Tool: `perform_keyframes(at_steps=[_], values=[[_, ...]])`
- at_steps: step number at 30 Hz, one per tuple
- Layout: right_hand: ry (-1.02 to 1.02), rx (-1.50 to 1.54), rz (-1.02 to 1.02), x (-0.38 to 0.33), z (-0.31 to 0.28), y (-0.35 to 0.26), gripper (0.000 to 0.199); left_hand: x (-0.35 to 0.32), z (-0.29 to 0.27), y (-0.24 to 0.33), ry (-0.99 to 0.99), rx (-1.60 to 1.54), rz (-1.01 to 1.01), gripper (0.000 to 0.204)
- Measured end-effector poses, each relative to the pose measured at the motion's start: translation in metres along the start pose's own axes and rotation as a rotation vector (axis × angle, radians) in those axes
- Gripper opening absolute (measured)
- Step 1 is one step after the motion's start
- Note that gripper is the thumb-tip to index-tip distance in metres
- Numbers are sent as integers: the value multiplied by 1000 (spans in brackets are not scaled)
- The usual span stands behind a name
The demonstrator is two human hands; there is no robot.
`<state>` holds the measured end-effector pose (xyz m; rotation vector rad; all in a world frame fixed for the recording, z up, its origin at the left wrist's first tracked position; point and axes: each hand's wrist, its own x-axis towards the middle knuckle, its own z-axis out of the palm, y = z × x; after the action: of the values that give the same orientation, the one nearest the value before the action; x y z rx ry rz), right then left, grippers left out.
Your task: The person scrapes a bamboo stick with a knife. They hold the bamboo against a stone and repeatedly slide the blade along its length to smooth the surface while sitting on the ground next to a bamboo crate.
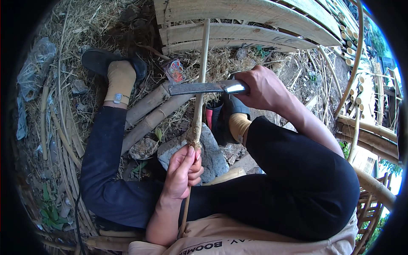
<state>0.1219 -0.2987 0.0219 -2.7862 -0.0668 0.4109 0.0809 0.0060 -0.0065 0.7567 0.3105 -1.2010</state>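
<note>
A long, thin bamboo stick [198,110] runs up from my lap, past my left hand, to the wooden slats at the top. It has a thick, knobby joint just above my fist. My left hand [183,172] is closed around it below that joint, thumb pointing up along it. In my right hand [260,87] is a knife [193,88], its handle mostly hidden by my fingers. The dark blade points left and crosses the stick at its middle stretch; I cannot tell whether the edge touches it.
A grey rock [210,155] lies behind my left hand, beside bamboo poles [148,110]. Wooden slats [238,32] stand ahead. Stacked bamboo [350,46] and a bamboo frame [365,131] are at right. A plastic bag [37,63] lies left on straw. My bent legs flank the work.
</note>
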Motion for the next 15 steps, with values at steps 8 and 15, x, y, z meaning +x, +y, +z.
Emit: perform_keyframes(at_steps=[8, 15], values=[[45, -86, 97, 4, 11, 3, 16, 3, 2, -7, -34, -7, -13, 23], [162, -94, 33, 8, 15, 10, 10, 2, 3, -9, -33, 25, 13, 23]])
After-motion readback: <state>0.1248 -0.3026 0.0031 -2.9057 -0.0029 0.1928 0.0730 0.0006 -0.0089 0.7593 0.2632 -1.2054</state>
